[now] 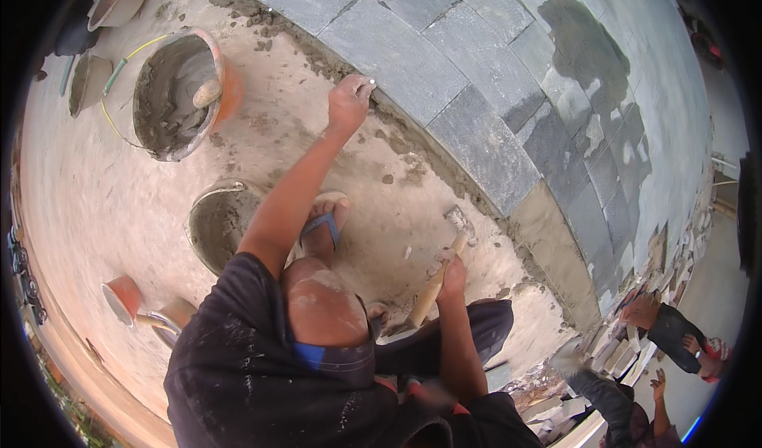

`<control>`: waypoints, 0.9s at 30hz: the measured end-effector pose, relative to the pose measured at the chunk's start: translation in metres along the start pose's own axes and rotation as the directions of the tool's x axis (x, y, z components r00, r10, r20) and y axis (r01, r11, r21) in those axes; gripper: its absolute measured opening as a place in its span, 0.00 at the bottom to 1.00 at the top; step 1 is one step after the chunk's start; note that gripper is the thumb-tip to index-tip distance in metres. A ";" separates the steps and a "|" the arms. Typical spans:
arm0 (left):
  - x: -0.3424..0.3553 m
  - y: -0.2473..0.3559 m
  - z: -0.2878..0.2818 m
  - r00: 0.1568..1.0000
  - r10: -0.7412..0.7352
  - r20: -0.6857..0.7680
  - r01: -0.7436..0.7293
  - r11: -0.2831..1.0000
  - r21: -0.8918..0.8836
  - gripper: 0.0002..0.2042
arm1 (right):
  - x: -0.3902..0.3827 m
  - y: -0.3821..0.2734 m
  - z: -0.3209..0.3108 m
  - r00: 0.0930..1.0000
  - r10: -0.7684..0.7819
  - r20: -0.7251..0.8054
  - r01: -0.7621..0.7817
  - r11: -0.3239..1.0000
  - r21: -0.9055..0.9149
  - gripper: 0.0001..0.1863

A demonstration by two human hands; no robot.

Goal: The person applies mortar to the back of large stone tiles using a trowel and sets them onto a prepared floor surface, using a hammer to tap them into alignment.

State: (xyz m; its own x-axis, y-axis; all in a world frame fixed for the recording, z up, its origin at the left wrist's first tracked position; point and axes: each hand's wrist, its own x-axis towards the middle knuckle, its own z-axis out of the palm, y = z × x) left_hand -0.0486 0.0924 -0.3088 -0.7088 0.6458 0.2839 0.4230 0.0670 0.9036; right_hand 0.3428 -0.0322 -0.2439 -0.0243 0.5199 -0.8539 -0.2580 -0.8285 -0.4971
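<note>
My left hand [349, 103] is closed in a pinch at the edge of the grey stone slabs [393, 51]. A small white spot shows at its fingertips, but I cannot make out what it is. In my right hand [452, 277] is a hammer [429, 296], held by its wooden handle. The hammer's head points away from me, toward the slab edge, above the dusty concrete. Rough grey mortar [405, 130] runs along the slab edge between the hands. Beyond the hammer, a bare patch of smooth mortar [556, 246] borders the slabs.
An orange bucket of mortar [226, 91] stands at far left; a dark bucket [194, 234] sits beside my left arm. Nearer left are a small orange pot [123, 300] and another container [176, 315]. Stone pieces [619, 358] lie at right, near other people [675, 337].
</note>
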 end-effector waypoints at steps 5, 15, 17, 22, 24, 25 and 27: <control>0.001 -0.007 -0.003 0.999 0.030 0.018 -0.030 0.999 0.020 0.05 | -0.044 -0.005 0.043 0.931 -0.345 0.117 0.360 0.822 -0.440 0.13; 0.002 -0.007 -0.001 0.997 -0.067 0.037 0.068 0.997 -0.024 0.04 | -0.030 -0.078 0.171 0.529 -0.551 0.645 0.758 -0.035 -0.652 0.22; 0.004 -0.004 -0.002 0.994 -0.093 0.057 0.095 0.995 -0.033 0.03 | -0.027 -0.086 0.193 0.533 -0.535 0.656 0.743 -0.075 -0.665 0.24; 0.003 -0.007 -0.005 0.988 -0.133 0.073 0.138 0.988 -0.063 0.04 | -0.021 -0.095 0.240 0.598 -0.468 0.651 0.704 -0.082 -0.705 0.25; 0.005 -0.009 -0.006 0.989 -0.126 0.074 0.129 0.991 -0.038 0.04 | -0.021 -0.093 0.256 0.572 -0.480 0.665 0.730 -0.072 -0.680 0.24; 0.005 -0.008 -0.006 0.989 -0.128 0.079 0.132 0.990 -0.057 0.05 | -0.020 -0.093 0.261 0.560 -0.487 0.671 0.742 -0.066 -0.667 0.24; 0.006 -0.007 -0.006 0.988 -0.129 0.089 0.138 0.986 -0.095 0.05 | -0.002 -0.089 0.266 0.560 -0.474 0.680 0.725 -0.117 -0.679 0.23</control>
State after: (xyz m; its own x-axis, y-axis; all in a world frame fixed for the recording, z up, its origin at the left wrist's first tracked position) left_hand -0.0588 0.0911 -0.3115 -0.7043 0.6970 0.1349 0.2656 0.0825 0.9606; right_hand 0.1085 0.0963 -0.1571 -0.5482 0.8249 -0.1377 0.6682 0.3330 -0.6653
